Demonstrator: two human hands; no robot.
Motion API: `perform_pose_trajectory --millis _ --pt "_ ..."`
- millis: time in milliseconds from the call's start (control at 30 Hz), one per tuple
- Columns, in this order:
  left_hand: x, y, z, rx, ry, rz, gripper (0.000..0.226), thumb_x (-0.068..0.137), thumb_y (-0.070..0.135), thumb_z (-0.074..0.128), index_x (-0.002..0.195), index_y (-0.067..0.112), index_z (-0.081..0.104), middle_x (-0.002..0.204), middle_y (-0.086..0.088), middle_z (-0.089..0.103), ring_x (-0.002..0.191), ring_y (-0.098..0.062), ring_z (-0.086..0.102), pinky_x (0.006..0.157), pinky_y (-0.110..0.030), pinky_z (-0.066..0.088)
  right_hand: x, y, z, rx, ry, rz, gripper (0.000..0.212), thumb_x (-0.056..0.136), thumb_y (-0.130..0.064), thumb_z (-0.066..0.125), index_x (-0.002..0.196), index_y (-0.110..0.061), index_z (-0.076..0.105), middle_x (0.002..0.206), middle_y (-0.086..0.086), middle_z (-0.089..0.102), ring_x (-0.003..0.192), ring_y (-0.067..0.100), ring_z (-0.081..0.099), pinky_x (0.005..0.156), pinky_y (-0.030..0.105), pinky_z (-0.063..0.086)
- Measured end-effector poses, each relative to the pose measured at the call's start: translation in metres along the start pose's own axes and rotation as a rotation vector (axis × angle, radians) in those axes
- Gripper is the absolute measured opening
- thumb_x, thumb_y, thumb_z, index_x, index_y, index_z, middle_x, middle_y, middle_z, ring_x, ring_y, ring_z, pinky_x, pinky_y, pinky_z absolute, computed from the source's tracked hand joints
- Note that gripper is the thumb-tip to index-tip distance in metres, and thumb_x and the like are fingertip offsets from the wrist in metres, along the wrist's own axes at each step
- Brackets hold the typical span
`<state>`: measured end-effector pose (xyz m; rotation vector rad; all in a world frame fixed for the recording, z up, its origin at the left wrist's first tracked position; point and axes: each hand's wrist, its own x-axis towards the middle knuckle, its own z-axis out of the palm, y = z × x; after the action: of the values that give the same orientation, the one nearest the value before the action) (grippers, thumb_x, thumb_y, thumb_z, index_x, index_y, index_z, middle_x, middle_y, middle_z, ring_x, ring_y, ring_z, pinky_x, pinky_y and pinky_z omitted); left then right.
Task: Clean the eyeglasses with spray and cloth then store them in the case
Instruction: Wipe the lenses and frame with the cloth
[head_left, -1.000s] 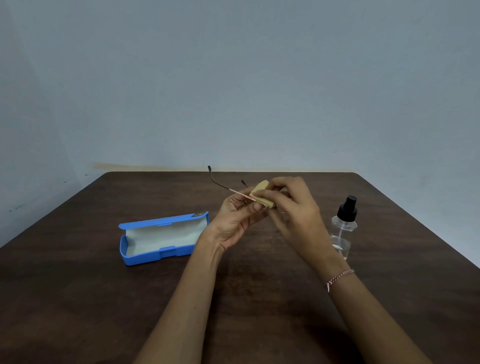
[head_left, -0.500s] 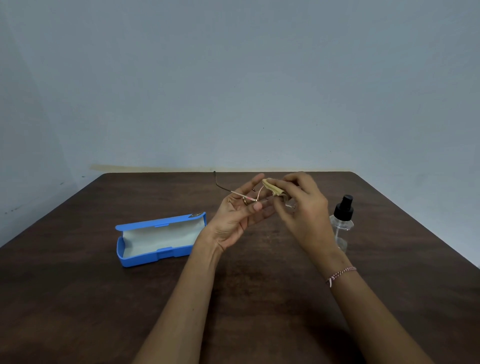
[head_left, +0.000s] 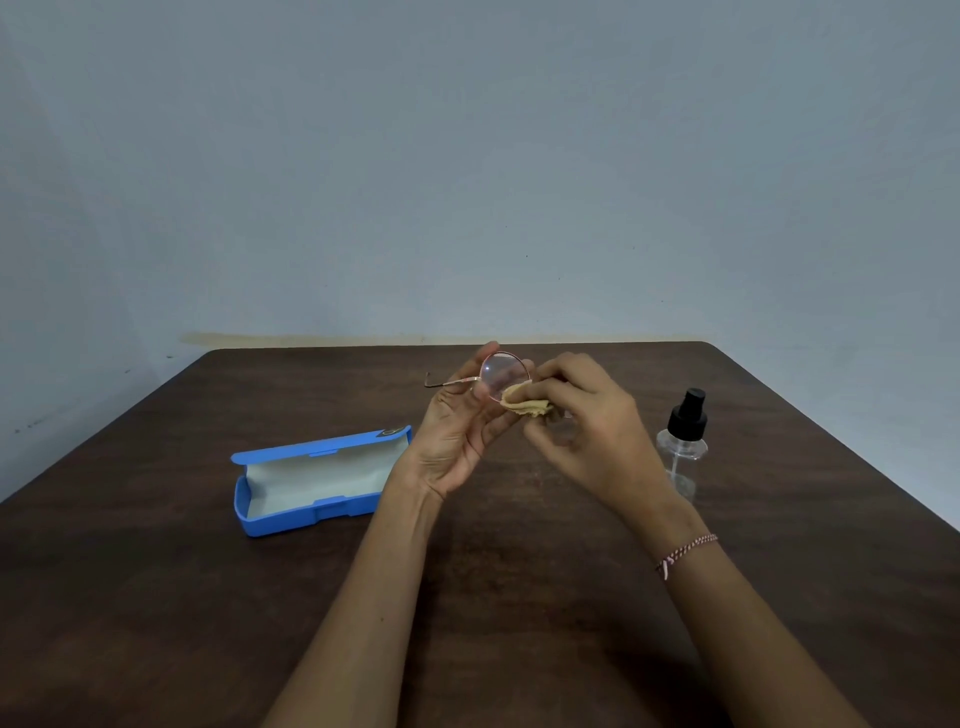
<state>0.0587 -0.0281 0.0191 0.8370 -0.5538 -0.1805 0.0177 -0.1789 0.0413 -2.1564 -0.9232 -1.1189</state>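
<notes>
Where half a second ago the eyeglasses (head_left: 501, 375) lay almost edge-on, one round lens now faces the camera, pinched by the left hand (head_left: 457, 436) above the table (head_left: 156, 597). Right hand (head_left: 587, 431) grips the tan cloth (head_left: 525, 404) against the lens's lower right edge. Open blue case (head_left: 311, 480) stays left; spray bottle (head_left: 683, 441) stays right.

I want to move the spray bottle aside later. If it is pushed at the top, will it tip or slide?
The spray bottle stands upright and is tall above a narrow base, so a push at its black cap would probably tip it. Its clear body looks nearly empty, so it is likely light and easy to knock over. A push low on the body should slide it over the smooth table.
</notes>
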Motion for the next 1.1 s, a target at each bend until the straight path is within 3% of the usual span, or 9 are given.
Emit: perform_pose_trajectory --millis 200,400,533,633,800,967,1100 --pt "0.000 0.000 0.004 -0.007 0.010 0.010 0.053 0.043 0.037 0.092 0.093 0.028 0.076 0.095 -0.003 0.074 0.084 -0.014 0.071 0.064 -0.022 0.057 -0.001 0.000 0.006 -0.101 0.055 -0.002 0.030 0.081 -0.011 0.054 0.107 -0.004 0.067 0.099 0.006 0.055 0.094 0.015 0.050 0.085 0.013 0.040" --pt "0.002 -0.001 0.003 -0.040 0.019 0.034 0.055 0.045 0.038 0.091 0.096 0.025 0.075 0.094 -0.005 0.073 0.084 -0.014 0.071 0.063 -0.021 0.057 -0.001 -0.003 0.007 -0.071 0.004 -0.127 0.029 0.079 0.001 0.066 0.107 -0.003 0.067 0.106 0.007 0.059 0.095 0.024 0.055 0.086 0.029 0.046" --pt "0.001 0.000 0.003 -0.062 0.016 0.048 0.056 0.043 0.036 0.092 0.094 0.024 0.075 0.099 -0.012 0.072 0.090 -0.019 0.070 0.066 -0.025 0.058 0.001 0.004 -0.004 -0.108 -0.063 -0.128 0.023 0.074 -0.004 0.072 0.097 -0.006 0.070 0.098 0.007 0.062 0.093 0.018 0.052 0.083 0.019 0.043" --pt "0.002 0.000 0.004 -0.047 0.029 0.068 0.054 0.043 0.036 0.093 0.093 0.025 0.075 0.099 -0.011 0.073 0.091 -0.019 0.070 0.066 -0.025 0.058 0.000 0.005 -0.007 -0.123 -0.041 -0.118 0.026 0.072 -0.002 0.074 0.098 -0.005 0.069 0.098 0.008 0.061 0.091 0.019 0.053 0.081 0.021 0.044" --pt "0.003 -0.002 0.004 -0.070 0.046 0.092 0.054 0.043 0.034 0.093 0.093 0.025 0.075 0.096 -0.012 0.073 0.092 -0.021 0.070 0.068 -0.027 0.058 -0.002 0.000 0.003 -0.093 -0.055 -0.181 0.026 0.078 -0.001 0.073 0.104 -0.006 0.070 0.106 0.009 0.063 0.095 0.022 0.055 0.092 0.020 0.042" --pt "0.003 0.000 0.002 -0.098 0.046 0.113 0.056 0.044 0.034 0.092 0.096 0.025 0.074 0.102 -0.013 0.072 0.096 -0.025 0.069 0.070 -0.029 0.059 -0.002 0.009 -0.007 -0.150 -0.058 -0.148 0.019 0.076 -0.007 0.072 0.096 -0.008 0.071 0.102 0.009 0.063 0.094 0.019 0.052 0.082 0.022 0.043" --pt "0.003 0.000 0.005 -0.105 0.031 0.108 0.055 0.045 0.033 0.092 0.096 0.025 0.074 0.102 -0.013 0.071 0.096 -0.025 0.069 0.070 -0.029 0.059 -0.002 0.005 -0.003 -0.134 -0.046 -0.167 0.019 0.079 -0.005 0.070 0.097 -0.006 0.071 0.102 0.009 0.063 0.094 0.020 0.053 0.084 0.023 0.044"
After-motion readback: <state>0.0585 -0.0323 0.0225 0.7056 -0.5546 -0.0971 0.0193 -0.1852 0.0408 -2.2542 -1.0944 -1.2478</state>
